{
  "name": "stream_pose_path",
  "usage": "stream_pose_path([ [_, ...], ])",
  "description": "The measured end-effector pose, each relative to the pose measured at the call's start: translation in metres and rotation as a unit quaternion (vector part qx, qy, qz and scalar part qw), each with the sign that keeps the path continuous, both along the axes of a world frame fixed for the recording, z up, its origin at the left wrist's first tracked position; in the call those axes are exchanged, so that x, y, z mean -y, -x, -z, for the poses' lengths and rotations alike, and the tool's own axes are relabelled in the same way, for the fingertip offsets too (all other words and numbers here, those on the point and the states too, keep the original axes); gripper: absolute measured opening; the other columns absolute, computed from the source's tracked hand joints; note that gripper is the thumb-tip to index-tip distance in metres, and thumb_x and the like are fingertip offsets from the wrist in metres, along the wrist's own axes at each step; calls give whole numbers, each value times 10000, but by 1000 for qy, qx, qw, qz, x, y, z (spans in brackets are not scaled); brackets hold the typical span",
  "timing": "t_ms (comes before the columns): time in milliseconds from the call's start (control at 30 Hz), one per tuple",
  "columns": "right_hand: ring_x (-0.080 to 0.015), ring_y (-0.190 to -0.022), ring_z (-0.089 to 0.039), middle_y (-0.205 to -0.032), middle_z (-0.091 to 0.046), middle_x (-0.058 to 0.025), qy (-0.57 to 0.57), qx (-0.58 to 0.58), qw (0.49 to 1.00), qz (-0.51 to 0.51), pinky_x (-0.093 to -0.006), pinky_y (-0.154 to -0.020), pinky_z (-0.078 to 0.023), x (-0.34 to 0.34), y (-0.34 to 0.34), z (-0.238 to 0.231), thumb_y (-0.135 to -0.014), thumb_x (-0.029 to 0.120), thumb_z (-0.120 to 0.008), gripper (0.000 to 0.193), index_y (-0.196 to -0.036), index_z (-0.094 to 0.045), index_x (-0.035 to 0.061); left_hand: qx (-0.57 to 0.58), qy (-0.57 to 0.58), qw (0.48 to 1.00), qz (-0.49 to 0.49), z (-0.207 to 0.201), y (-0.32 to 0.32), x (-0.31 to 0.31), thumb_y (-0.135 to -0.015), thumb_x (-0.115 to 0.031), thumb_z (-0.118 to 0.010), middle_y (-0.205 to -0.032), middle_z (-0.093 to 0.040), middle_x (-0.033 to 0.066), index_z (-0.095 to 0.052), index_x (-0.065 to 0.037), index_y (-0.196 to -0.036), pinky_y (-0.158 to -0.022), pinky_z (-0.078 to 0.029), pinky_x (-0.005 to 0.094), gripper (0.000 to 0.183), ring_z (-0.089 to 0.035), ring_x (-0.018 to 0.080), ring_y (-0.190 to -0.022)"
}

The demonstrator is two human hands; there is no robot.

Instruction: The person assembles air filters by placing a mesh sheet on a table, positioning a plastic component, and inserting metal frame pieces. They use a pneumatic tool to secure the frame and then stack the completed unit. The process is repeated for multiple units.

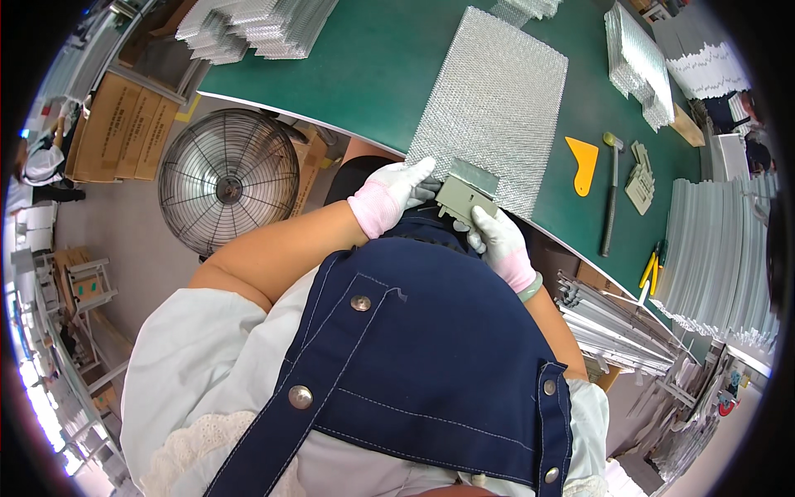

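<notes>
My right hand (501, 245), in a white glove with a pink cuff, grips a flat grey-green notched plastic piece (464, 201) by its right end. Against the far side of that piece lies a shiny grey rectangular plate (474, 176); whether the two are joined I cannot tell. My left hand (396, 192), gloved alike, is at the piece's left end with its thumb stretched away from the fingers. Its fingertips are partly hidden, and contact with the piece is unclear. Just beyond both hands, a silver honeycomb-textured sheet (501, 99) lies at the green table's (373, 79) near edge.
Right of the sheet lie an orange scraper (583, 166), a hammer (611, 190), more grey-green pieces (640, 180) and yellow-handled pliers (653, 267). Stacked silver sheets (257, 29) stand at the back left, pale panels (719, 248) at the right. A floor fan (228, 186) stands left of the table.
</notes>
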State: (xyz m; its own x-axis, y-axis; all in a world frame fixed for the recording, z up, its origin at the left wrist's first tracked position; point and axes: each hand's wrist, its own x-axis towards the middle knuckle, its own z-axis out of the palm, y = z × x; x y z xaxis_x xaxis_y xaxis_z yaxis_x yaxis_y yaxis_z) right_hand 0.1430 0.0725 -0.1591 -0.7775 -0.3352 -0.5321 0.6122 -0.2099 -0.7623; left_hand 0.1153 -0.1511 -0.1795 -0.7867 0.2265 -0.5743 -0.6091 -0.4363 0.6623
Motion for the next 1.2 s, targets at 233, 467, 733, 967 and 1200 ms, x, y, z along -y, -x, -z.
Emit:
stream_pose_path([
  [233, -27, -616, -439, -891, -673, -44, 2, 1, 1000, -6, -167, -550, -352, 0, 0, 2, -1015, 218, -532, 265, -1178, -612, 24, -1, -48, 999, -8, 8, -1, -1, -939, -260, -674, -1072, -662, 122, -621, 10, -1107, -942, -507, 342, 323, -635, 197, -980],
  [467, -28, -627, -436, -881, -663, -35, -2, -8, 1000, -9, -170, -555, -354, 0, 1, 0, -1016, 215, -522, 282, -1198, -602, 15, -24, -56, 998, -5, 3, 1, -2, -926, -231, -682, -1065, -686, 117, -646, 12, -1090, -960, -497, 338, 295, -652, 197, -1000],
  [733, -50, -672, -488, -932, -660, -32, -7, 7, 1000, -26, -192, -581, -400, 6, 5, -13, -1003, 243, -557, 309, -1217, -593, 23, -77, -87, 993, 30, -9, -6, 9, -977, -210, -596, -1050, -693, 114, -658, 39, -1084, -898, -516, 324, 278, -659, 187, -968],
  [967, -265, -942, -660, -1113, -651, -153, 13, 6, 998, 61, -350, -783, -541, -13, -4, 11, -906, 63, -627, 437, -1318, -508, -23, -283, 259, 922, 53, -21, -9, -3, -882, -376, -705, -858, -726, 128, -728, -5, -931, -796, -530, 345, 374, -681, 182, -832],
  [1200, -205, -1018, -586, -1145, -606, -112, -71, -40, 996, -23, -341, -908, -481, -1, 6, 5, -1026, 303, -535, 386, -1253, -538, -9, -51, 36, 998, 13, 6, -1, -7, -896, -351, -718, -1039, -712, 159, -686, 20, -1113, -884, -521, 428, 431, -676, 279, -967],
])
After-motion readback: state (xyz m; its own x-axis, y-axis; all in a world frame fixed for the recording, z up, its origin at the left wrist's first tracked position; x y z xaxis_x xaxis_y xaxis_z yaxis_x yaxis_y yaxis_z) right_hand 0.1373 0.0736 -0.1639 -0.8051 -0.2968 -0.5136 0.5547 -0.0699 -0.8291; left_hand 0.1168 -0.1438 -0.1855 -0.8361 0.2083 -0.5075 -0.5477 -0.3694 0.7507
